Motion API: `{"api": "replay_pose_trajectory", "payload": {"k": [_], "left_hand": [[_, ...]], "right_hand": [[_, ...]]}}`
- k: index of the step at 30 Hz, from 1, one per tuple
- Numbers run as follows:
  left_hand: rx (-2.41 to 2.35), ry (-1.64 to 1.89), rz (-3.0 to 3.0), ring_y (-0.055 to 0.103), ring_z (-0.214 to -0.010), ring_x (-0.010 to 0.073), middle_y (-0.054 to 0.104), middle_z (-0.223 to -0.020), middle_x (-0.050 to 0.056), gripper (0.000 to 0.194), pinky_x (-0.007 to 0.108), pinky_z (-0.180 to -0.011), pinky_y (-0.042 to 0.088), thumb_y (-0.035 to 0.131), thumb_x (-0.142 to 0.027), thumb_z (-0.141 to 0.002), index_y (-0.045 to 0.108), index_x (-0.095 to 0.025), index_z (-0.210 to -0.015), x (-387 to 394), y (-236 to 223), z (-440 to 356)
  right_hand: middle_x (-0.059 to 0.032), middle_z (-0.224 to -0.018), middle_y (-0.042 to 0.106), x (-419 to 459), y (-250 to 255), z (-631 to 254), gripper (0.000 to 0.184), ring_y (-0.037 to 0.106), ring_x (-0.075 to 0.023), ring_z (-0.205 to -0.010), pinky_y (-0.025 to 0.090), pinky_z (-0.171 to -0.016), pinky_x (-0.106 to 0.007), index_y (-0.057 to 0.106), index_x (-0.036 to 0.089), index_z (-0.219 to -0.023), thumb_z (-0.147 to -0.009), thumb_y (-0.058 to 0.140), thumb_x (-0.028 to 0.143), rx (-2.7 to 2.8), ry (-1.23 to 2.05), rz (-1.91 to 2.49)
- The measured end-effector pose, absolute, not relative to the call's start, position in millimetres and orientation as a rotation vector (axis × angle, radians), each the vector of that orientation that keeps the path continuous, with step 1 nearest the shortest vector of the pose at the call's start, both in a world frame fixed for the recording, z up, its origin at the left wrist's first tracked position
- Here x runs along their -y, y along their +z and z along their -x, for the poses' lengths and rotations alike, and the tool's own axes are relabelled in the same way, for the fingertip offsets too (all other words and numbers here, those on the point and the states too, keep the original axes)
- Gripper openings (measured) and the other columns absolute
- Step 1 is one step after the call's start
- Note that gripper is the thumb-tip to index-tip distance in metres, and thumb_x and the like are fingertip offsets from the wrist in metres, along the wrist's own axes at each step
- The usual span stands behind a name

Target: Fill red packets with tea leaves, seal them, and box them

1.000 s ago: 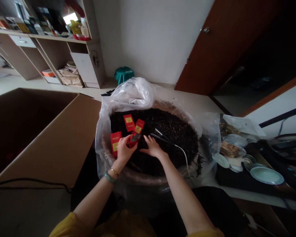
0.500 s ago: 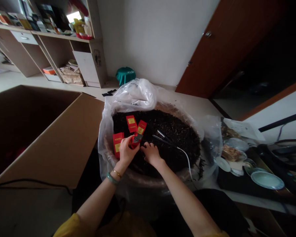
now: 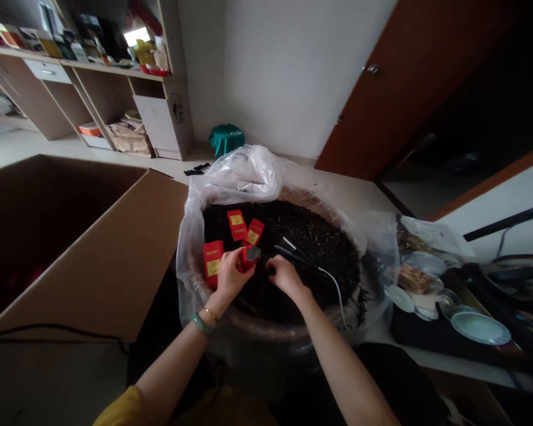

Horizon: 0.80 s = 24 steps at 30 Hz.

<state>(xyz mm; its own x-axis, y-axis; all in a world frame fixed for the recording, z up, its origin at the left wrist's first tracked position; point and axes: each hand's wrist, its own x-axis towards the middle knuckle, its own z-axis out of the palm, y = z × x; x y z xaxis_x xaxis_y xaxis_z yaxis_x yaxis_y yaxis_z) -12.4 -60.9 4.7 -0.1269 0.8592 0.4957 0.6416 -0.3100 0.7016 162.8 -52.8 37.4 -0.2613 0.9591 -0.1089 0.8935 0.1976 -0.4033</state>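
Note:
A big round basket lined with a clear plastic bag [image 3: 249, 171] holds a heap of dark loose tea leaves [image 3: 311, 236]. My left hand [image 3: 228, 272] grips a small open red packet [image 3: 249, 256] over the leaves. Just right of that packet, my right hand [image 3: 282, 273] is closed in a pinch on tea leaves. Three more red packets with yellow labels [image 3: 237, 225] lie on the leaves to the left. A dark tool on a white cord [image 3: 293, 251] rests on the heap beside my right hand.
A large open cardboard box [image 3: 71, 236] stands to the left. At the right is a dark tray with plates and small dishes [image 3: 477, 325]. Shelves [image 3: 93, 71], a green stool [image 3: 225, 137] and a brown door [image 3: 382, 89] are behind.
My right hand went from lying spread on the leaves to a closed pinch, and drew back a little toward the packet. My left hand kept its hold on the packet.

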Motion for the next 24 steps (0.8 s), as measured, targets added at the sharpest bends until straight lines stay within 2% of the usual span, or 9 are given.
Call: {"api": "replay_pose_trajectory", "payload": {"k": [3,6,12,16,20,24], "left_hand": [[-1.695,1.393,-1.928,0.061,-0.081,0.0198,0.066,-0.092,0.004,0.047,0.031,-0.071,0.053,0.074,-0.019,-0.063,0.06,-0.019,-0.107,61,4,11],[-1.694,1.364,-1.949,0.061,-0.082,0.0204,0.066,-0.092,0.004,0.048,0.031,-0.07,0.053,0.075,-0.019,-0.062,0.06,-0.02,-0.107,60,2,10],[-1.689,1.329,-1.958,0.061,-0.085,0.0216,0.067,-0.093,0.004,0.049,0.032,-0.071,0.053,0.074,-0.019,-0.061,0.06,-0.02,-0.107,60,1,12],[-1.683,1.333,-1.949,0.06,-0.085,0.0221,0.067,-0.093,0.004,0.05,0.032,-0.071,0.053,0.074,-0.019,-0.06,0.06,-0.019,-0.108,60,0,12],[-1.681,1.335,-1.942,0.061,-0.086,0.0222,0.066,-0.094,0.004,0.051,0.033,-0.071,0.053,0.074,-0.02,-0.06,0.059,-0.02,-0.109,59,-1,11],[-1.718,1.331,-1.912,0.061,-0.084,0.0222,0.066,-0.093,0.004,0.051,0.033,-0.072,0.053,0.076,-0.021,-0.06,0.06,-0.02,-0.108,58,-1,11]], "right_hand": [[-0.0016,-0.089,0.064,47,62,-180,0.023,0.06,-0.017,-0.087,0.043,-0.082,-0.028,0.065,0.018,-0.082,-0.065,0.06,0.004,2.081,0.667,1.576],[0.0007,-0.085,0.064,43,93,-182,0.017,0.06,-0.016,-0.082,0.044,-0.081,-0.029,0.066,0.02,-0.08,-0.067,0.062,0.01,2.016,0.707,1.372],[-0.0022,-0.089,0.066,36,121,-150,0.025,0.062,-0.0165,-0.085,0.046,-0.084,-0.03,0.071,0.02,-0.081,-0.063,0.064,0.004,2.218,0.677,1.257],[-0.0048,-0.1,0.066,37,119,-136,0.037,0.063,-0.0169,-0.089,0.05,-0.085,-0.031,0.071,0.021,-0.096,-0.064,0.064,0.003,2.219,0.7,1.248],[-0.0049,-0.109,0.066,40,116,-135,0.047,0.066,-0.0125,-0.079,0.054,-0.076,-0.027,0.065,0.023,-0.112,-0.069,0.058,0.004,2.049,0.86,1.25],[-0.0034,-0.1,0.072,35,106,-151,0.041,0.068,-0.0139,-0.081,0.054,-0.081,-0.03,0.06,0.023,-0.118,-0.08,0.05,0.01,1.888,0.871,1.36]]}}
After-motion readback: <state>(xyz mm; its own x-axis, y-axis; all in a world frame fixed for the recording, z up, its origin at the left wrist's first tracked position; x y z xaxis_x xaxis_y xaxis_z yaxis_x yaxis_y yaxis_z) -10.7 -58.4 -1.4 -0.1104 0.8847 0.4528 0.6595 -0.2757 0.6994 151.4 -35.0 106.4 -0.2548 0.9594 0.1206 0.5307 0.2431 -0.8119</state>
